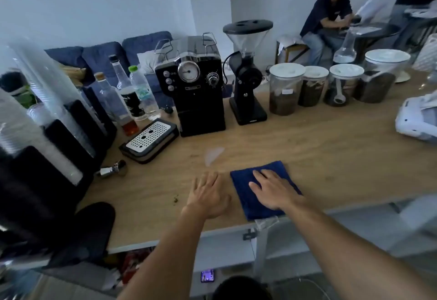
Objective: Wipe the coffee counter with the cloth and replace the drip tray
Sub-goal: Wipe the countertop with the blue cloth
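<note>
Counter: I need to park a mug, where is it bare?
Bare wood between the blue cloth and the jars, right of the grinder. Crowded at the left: bottles, drip tray, cup stacks.

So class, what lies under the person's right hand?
The right hand lies flat on the blue cloth, spread on the wooden counter. Anything beneath the cloth is covered.

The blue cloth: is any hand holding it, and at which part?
Not gripped. The right hand lies flat on the middle of the blue cloth; the left hand rests on the counter.
</note>
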### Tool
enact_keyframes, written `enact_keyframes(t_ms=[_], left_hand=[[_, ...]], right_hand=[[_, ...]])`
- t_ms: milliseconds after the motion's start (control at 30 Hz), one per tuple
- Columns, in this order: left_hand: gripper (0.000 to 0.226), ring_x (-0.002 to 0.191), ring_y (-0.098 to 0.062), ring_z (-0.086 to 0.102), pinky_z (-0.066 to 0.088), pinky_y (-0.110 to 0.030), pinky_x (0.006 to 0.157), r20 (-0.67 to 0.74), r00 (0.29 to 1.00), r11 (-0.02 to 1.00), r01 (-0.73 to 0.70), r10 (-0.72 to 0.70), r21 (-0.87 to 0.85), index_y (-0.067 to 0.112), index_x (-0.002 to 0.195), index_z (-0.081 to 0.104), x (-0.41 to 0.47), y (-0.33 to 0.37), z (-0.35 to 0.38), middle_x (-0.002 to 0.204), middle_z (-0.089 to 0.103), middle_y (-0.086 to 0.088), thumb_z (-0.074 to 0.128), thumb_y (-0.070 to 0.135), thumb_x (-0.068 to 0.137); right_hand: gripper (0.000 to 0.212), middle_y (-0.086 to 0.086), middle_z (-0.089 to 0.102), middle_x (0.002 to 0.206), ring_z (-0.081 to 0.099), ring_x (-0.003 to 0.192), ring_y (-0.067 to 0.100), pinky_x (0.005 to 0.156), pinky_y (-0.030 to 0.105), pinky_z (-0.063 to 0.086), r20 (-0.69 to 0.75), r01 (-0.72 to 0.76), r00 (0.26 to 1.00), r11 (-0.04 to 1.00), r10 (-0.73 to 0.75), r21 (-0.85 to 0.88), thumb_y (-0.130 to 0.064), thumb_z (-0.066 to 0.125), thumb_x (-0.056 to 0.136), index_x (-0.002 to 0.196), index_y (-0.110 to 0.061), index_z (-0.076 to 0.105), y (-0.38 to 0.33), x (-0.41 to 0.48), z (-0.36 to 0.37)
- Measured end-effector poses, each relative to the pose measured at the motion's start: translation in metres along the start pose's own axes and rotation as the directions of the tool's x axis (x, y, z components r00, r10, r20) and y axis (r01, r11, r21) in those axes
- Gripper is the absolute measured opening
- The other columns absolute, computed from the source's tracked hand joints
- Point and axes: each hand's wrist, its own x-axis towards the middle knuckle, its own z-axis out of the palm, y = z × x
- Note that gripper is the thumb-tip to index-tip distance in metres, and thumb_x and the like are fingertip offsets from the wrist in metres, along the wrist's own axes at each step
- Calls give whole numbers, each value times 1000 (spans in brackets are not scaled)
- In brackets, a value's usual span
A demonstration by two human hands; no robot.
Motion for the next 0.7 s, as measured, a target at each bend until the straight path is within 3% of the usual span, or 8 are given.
enact_keyframes(t_ms=[200,367,433,533,567,700], left_hand=[[70,147,-22,-4,-4,-50,117,13,999,996,-47,46,70,19,151,10,-1,-6,20,161,6,2,34,51,94],[70,147,-21,-1,-4,-50,117,-53,996,996,-65,68,62,20,152,12,1,-15,30,161,9,2,31,54,93],[71,147,-20,-1,-5,-49,117,-69,994,995,-80,84,57,20,152,12,0,-17,32,160,9,2,31,55,93],[71,147,-20,-2,-6,-48,117,-98,988,993,-113,116,40,21,152,12,3,-20,31,160,10,3,32,55,93],[72,147,-19,-2,-6,-48,117,-98,988,992,-120,123,36,21,152,12,4,-22,31,160,10,3,32,56,92],[81,147,-18,-1,-4,-45,118,-123,987,994,-110,106,-22,23,150,15,3,-33,32,159,14,5,31,66,83]], right_hand=[[62,1,-9,158,-13,144,21,116,44,-3,-99,-2,995,985,-15,-171,-51,17,97,149,-23,-2,7,-9,38],[63,4,8,157,-3,144,24,116,51,2,-146,-3,989,986,-21,-165,-51,30,94,146,-19,17,-1,0,29],[75,3,4,157,-6,144,25,114,54,-2,-146,14,988,986,-39,-168,-65,27,88,148,-22,12,-2,-1,31],[103,3,-9,158,-16,143,27,110,55,-11,-111,21,993,981,-42,-191,-90,4,61,147,-35,-3,-3,-4,36],[106,3,-11,157,-18,142,28,110,56,-12,-91,18,995,980,-37,-199,-93,4,57,146,-36,-5,-3,-3,36],[77,6,-18,156,-23,140,32,109,60,-11,-80,-34,997,977,17,-208,-67,24,86,147,-33,-8,-12,-3,42]])
